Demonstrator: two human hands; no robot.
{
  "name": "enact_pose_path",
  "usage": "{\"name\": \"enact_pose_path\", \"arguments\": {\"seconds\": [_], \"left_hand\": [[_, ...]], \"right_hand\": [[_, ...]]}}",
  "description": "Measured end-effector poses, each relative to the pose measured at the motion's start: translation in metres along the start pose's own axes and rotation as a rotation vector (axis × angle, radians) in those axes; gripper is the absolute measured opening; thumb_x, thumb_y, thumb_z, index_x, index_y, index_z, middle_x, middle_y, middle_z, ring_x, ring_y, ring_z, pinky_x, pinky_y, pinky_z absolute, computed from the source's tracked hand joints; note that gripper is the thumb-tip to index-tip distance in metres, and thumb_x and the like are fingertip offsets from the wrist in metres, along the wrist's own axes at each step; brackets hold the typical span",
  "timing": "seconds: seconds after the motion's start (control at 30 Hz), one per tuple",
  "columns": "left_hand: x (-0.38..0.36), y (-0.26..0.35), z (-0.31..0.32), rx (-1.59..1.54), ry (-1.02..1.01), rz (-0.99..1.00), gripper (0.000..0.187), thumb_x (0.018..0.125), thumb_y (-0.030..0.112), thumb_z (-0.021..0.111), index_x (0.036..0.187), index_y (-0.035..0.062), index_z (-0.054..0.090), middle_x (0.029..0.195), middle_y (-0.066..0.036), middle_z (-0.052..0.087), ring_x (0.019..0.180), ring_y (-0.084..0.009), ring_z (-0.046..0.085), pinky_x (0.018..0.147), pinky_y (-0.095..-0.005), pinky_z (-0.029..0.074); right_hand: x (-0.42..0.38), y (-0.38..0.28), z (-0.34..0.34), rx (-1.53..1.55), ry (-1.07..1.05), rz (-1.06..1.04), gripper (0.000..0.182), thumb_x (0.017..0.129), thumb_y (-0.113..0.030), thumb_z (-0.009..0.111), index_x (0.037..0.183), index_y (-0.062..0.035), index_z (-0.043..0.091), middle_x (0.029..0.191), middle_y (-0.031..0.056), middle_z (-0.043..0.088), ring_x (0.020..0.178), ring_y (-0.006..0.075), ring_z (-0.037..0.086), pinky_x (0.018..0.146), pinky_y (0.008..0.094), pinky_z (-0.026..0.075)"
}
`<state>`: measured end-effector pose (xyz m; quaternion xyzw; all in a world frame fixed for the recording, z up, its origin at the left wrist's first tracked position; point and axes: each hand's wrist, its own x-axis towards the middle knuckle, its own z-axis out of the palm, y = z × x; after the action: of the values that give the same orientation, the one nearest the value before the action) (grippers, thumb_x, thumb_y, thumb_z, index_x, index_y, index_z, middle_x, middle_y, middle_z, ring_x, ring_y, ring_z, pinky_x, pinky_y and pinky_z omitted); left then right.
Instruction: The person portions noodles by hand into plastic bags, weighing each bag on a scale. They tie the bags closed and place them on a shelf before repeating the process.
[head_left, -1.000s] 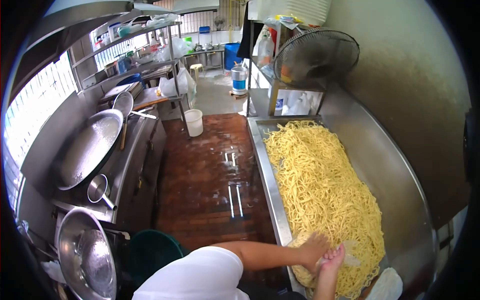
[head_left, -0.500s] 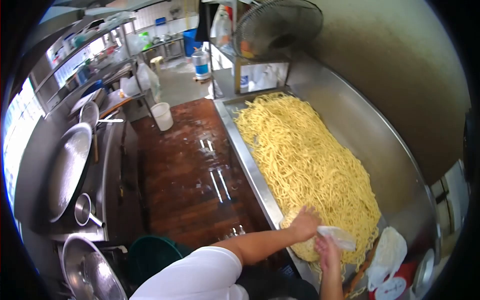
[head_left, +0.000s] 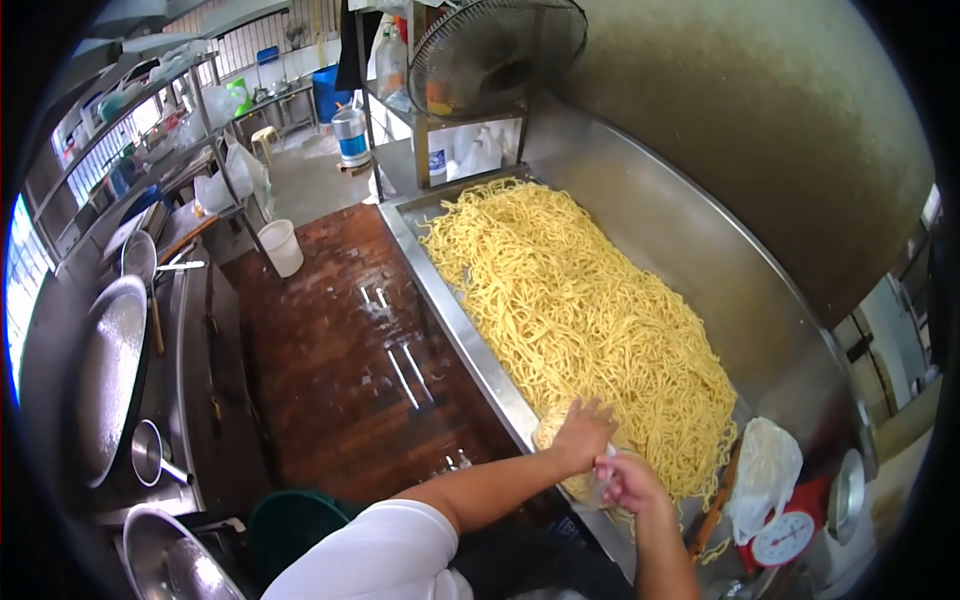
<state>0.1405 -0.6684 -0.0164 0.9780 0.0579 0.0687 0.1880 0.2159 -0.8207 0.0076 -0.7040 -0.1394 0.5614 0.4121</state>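
Observation:
A clear plastic bag of noodles (head_left: 549, 431) lies at the near left end of a large heap of yellow noodles (head_left: 590, 300). My left hand (head_left: 584, 437) rests flat over the bag, its fingers outstretched and pointing away from me. Just to its right, my right hand (head_left: 632, 482) is closed in a pinch on the bag's loose plastic end. Part of the bag is hidden beneath my hands and forearm. The heap spreads across a long steel tray (head_left: 484, 362) with a raised rim.
At right stand a red dial scale (head_left: 783, 538), a white plastic bag (head_left: 765, 470) and a wooden stick (head_left: 716, 510). A fan (head_left: 497, 55) sits above the tray's far end. Left are a wok (head_left: 112, 375), a saucepan (head_left: 150, 452) and a green bin (head_left: 292, 523). A white bucket (head_left: 281, 248) stands on the floor.
My right hand has moved up and left, close against my left hand. The bag's loose end, which stuck out to the right, is now drawn in between my hands. The view has shifted right.

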Motion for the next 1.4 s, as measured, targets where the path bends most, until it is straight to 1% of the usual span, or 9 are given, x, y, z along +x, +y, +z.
{"name": "enact_pose_path", "arguments": {"seconds": [0.07,0.23,0.33,0.4,0.47,0.73,0.9,1.1,1.4], "left_hand": [[0.003,-0.001,-0.006,-0.064,-0.044,-0.036,0.049,0.088,0.03,0.053,0.132,0.0075,0.054,0.147,-0.017,0.041,0.14,-0.039,0.029,0.113,-0.0597,0.019],[0.001,-0.002,-0.003,-0.098,-0.001,-0.041,0.05,0.086,0.029,0.056,0.131,0.0075,0.055,0.147,-0.017,0.041,0.14,-0.0389,0.029,0.113,-0.0595,0.019],[0.003,0.001,-0.001,-0.088,-0.017,-0.039,0.049,0.085,0.027,0.058,0.131,0.0098,0.056,0.147,-0.017,0.041,0.14,-0.0387,0.03,0.113,-0.0592,0.018],[0.003,0.002,0.003,-0.06,-0.002,-0.054,0.049,0.085,0.027,0.058,0.131,0.0113,0.056,0.147,-0.017,0.041,0.14,-0.0386,0.03,0.113,-0.0591,0.018],[0.001,0.002,0.002,-0.029,-0.01,-0.039,0.049,0.085,0.028,0.059,0.131,0.0115,0.056,0.147,-0.016,0.041,0.14,-0.0382,0.03,0.113,-0.0591,0.018],[0.004,-0.001,0.005,-0.118,0.004,-0.074,0.051,0.085,0.029,0.06,0.132,0.0074,0.055,0.146,-0.016,0.042,0.14,-0.0382,0.03,0.113,-0.059,0.018],[-0.001,0.001,0.0,-0.107,-0.004,-0.072,0.052,0.085,0.027,0.062,0.132,0.008,0.055,0.147,-0.015,0.041,0.139,-0.0384,0.031,0.113,-0.0593,0.018],[-0.014,-0.006,0.015,-0.333,0.335,0.201,0.035,0.082,0.021,0.065,0.114,0.0078,0.063,0.116,-0.017,0.062,0.12,-0.0328,0.054,0.103,-0.0531,0.035],[0.001,-0.016,0.018,-0.416,0.215,0.144,0.019,0.088,0.028,0.057,0.09,0.0113,0.064,0.082,-0.009,0.063,0.087,-0.031,0.06,0.086,-0.0464,0.04]], "right_hand": [[0.001,-0.003,-0.005,0.8,-0.311,-0.146,0.041,0.094,-0.031,0.055,0.117,0.0025,0.059,0.102,0.0146,0.066,0.046,0.012,0.052,0.045,0.0251,0.046],[0.017,-0.004,0.005,-0.383,0.465,-0.789,0.044,0.099,-0.039,0.045,0.112,0.0016,0.06,0.09,0.0139,0.07,0.07,0.0308,0.064,0.065,0.0441,0.051],[-0.013,-0.014,0.014,-0.95,0.603,-0.423,0.041,0.099,-0.037,0.047,0.105,0.0015,0.06,0.076,0.0075,0.068,0.067,0.0314,0.064,0.064,0.0439,0.051],[0.016,0.019,-0.009,-0.793,0.485,-0.385,0.035,0.097,-0.035,0.051,0.102,-0.001,0.06,0.084,0.0053,0.07,0.061,0.0251,0.061,0.06,0.0409,0.05],[0.017,0.026,-0.016,0.86,-0.333,-0.114,0.028,0.095,-0.031,0.055,0.102,-0.0046,0.062,0.084,0.0046,0.069,0.056,0.0163,0.057,0.057,0.0341,0.05],[-0.006,-0.006,0.003,-0.955,0.476,-0.913,0.055,0.083,-0.012,0.066,0.135,-0.0016,0.048,0.128,0.0141,0.058,0.087,0.029,0.065,0.069,0.038,0.052],[-0.009,-0.016,0.016,-1.061,0.592,-0.378,0.027,0.09,-0.027,0.061,0.101,-0.0016,0.062,0.08,0.009,0.068,0.074,0.0279,0.065,0.063,0.0388,0.05],[0.025,0.018,-0.002,1.223,-0.072,0.01,0.016,0.095,-0.019,0.053,0.088,-0.0071,0.062,0.068,-0.0002,0.061,0.047,0.0075,0.046,0.048,0.0246,0.045],[0.0,0.006,-0.002,0.736,0.05,-0.417,0.042,0.093,-0.027,0.056,0.127,-0.0032,0.056,0.125,0.0098,0.061,0.058,0.0121,0.054,0.055,0.0285,0.048]]}}
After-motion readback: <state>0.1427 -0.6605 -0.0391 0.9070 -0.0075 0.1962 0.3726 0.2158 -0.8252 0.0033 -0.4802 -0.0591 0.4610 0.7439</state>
